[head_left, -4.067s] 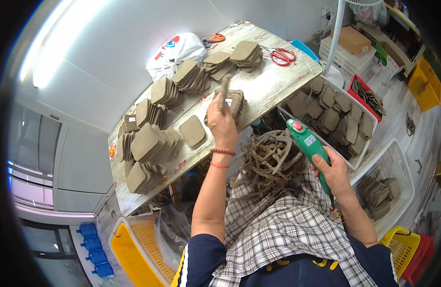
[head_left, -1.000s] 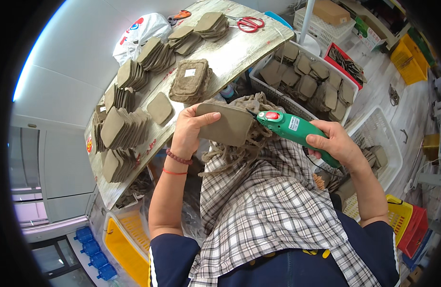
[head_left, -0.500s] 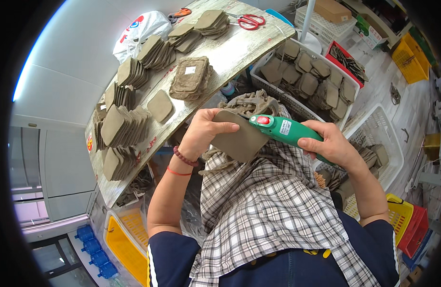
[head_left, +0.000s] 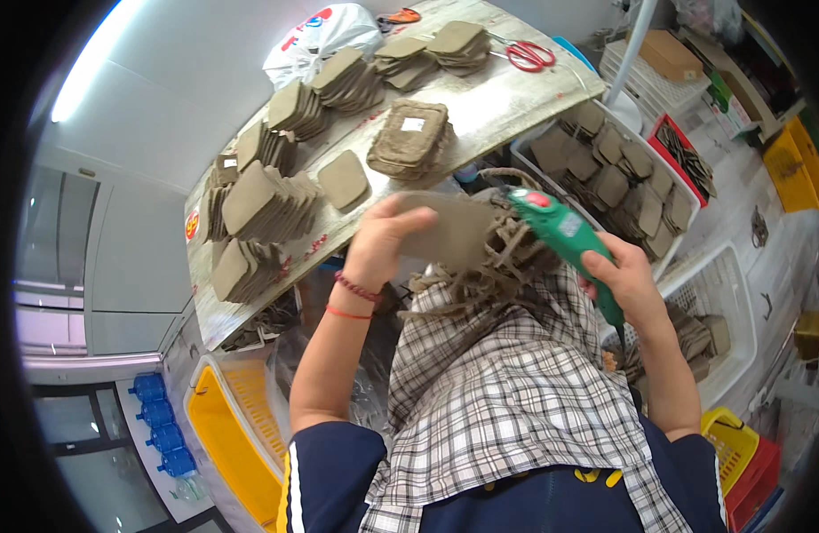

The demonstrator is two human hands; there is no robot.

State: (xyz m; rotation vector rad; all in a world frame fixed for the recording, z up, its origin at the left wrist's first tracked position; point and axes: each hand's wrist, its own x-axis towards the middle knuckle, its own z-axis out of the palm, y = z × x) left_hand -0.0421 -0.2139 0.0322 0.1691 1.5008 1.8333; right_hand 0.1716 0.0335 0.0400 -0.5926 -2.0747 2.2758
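Observation:
My left hand (head_left: 381,242) pinches a flat grey-brown fabric pad (head_left: 447,233) with rounded corners; the pad is smeared by motion. My right hand (head_left: 630,282) is wrapped round a green handheld electric cutter (head_left: 567,238) with a red button. The cutter's head points up and left, near the pad's right side; whether they touch I cannot tell. Below it, a tangle of trimmed grey-brown strips (head_left: 507,258) lies over the checked apron (head_left: 507,391) on my lap. Ahead on the table (head_left: 338,218) lies a single pad (head_left: 344,180).
Stacks of pads (head_left: 272,202) line the table's far left, beside a fuzzy-edged bundle (head_left: 409,138). Red-handled scissors (head_left: 529,56) lie at the back. To the right stand a pad-filled crate (head_left: 609,169) and a white basket (head_left: 738,329). A yellow crate (head_left: 223,435) is at lower left.
The cutter has moved right and tilted more steeply, away from the pad's upper edge. The pad has turned in my left hand, and more loose strips show on my lap. The view has shifted.

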